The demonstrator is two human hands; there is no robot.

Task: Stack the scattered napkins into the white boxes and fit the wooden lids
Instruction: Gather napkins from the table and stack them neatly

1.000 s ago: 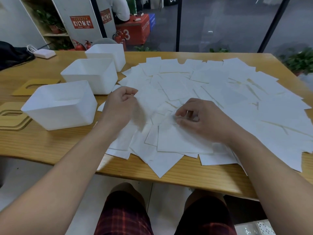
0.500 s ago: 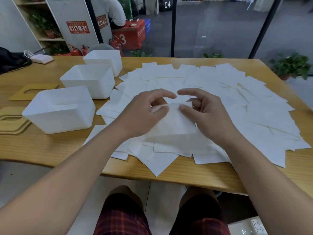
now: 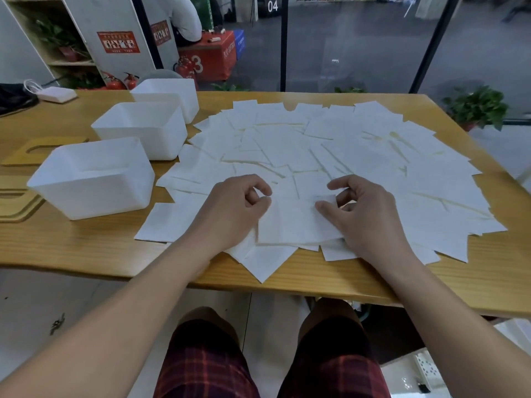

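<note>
Many white napkins (image 3: 330,150) lie scattered and overlapping across the wooden table (image 3: 71,242). A small pile of napkins (image 3: 293,222) sits near the front edge between my hands. My left hand (image 3: 235,208) pinches its left edge with curled fingers and thumb. My right hand (image 3: 365,216) pinches its upper right corner between thumb and fingers. Three white boxes stand in a row on the left: a near box (image 3: 92,182), a middle box (image 3: 140,130) and a far box (image 3: 169,93). All look empty. Two wooden lids (image 3: 17,202) (image 3: 37,150) lie flat left of the boxes.
A white charger with its cable (image 3: 56,94) and a dark bag (image 3: 14,99) lie at the table's far left. Some napkins overhang the front edge (image 3: 261,271). My knees in plaid shorts (image 3: 207,363) are under the table. Behind the table is a glass wall.
My hands came together over the near pile with a napkin held between them. They have since moved slightly apart, and the napkin now lies flat on the pile.
</note>
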